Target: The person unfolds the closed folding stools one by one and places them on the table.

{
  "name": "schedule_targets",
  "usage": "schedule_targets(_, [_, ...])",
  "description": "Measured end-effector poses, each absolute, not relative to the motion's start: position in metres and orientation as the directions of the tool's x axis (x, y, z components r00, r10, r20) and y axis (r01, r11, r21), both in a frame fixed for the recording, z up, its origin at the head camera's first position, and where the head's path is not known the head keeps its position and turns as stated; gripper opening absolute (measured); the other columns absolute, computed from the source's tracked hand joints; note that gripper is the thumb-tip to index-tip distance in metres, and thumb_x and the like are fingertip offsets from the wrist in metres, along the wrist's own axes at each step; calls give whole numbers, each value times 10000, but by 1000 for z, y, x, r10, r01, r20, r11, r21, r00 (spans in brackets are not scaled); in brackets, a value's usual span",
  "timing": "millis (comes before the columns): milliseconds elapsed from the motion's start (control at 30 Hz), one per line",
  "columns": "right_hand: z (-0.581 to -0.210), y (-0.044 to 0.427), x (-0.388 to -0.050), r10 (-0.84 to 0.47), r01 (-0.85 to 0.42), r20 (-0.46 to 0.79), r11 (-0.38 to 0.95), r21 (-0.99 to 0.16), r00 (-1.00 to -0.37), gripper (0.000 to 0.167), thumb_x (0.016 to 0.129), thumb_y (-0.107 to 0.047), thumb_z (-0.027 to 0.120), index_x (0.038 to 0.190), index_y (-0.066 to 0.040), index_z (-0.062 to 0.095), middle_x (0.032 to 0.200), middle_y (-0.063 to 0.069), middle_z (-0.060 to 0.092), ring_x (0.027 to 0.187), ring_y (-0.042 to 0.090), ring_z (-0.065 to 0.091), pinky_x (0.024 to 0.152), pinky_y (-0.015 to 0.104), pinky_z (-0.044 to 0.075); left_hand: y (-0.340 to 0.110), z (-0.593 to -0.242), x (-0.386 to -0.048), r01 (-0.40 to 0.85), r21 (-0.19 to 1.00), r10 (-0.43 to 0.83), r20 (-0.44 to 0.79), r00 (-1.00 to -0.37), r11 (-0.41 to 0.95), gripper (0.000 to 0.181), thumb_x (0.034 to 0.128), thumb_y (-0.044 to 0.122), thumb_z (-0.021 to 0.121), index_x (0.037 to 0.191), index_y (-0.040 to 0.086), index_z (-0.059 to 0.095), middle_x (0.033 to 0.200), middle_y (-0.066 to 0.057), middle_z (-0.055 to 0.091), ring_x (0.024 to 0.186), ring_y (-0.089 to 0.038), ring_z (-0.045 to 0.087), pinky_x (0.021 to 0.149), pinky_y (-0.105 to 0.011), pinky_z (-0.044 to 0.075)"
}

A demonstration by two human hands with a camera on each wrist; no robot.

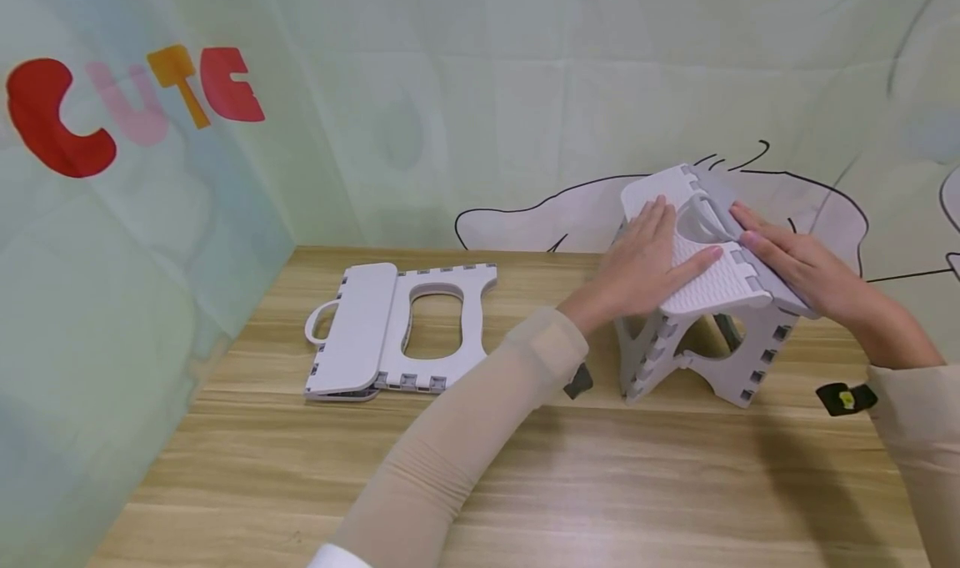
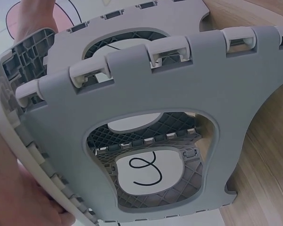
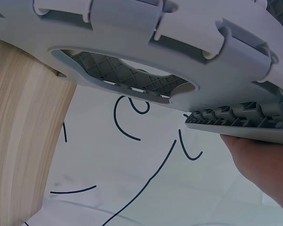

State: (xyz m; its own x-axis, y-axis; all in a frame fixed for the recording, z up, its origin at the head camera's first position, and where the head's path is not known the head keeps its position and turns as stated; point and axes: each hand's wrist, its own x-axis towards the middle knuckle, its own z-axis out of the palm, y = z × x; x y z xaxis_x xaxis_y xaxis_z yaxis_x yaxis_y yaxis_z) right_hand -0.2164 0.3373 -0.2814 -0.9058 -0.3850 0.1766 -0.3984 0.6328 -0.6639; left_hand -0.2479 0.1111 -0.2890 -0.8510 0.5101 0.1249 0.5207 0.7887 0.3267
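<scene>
Presently: one white folding stool (image 1: pixel 708 291), standing on its legs near the back edge of the table (image 1: pixel 637 485), toward the right, seat bent along its hinge. One left hand (image 1: pixel 637 259), fingers straight, resting on the seat's left half. One right hand (image 1: pixel 802 263), fingers extended, against the sloping right half. One second stool (image 1: pixel 356 326), folded flat, near the back left corner.

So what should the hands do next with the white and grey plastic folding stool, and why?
Maybe press both sides of the stool top gently downward together. It's bent into a peak along the middle instead of lying flat, and the left hand and right hand rest on opposite sides of that bend.
</scene>
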Motion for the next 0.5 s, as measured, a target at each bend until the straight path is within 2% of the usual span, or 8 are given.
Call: schedule_targets(500, [-279,335,-214,-355,-358,137,687,-633,-925,536,1103,-244,313,1599,-124,151,1650,152,29,1485,425,-13,1112,714,20,110,-288,-249,520,302,514,106,-851,799,909,971,726,194,1605,95,31,1665,-14,-53,1499,-102,-72,1161,-217,-39])
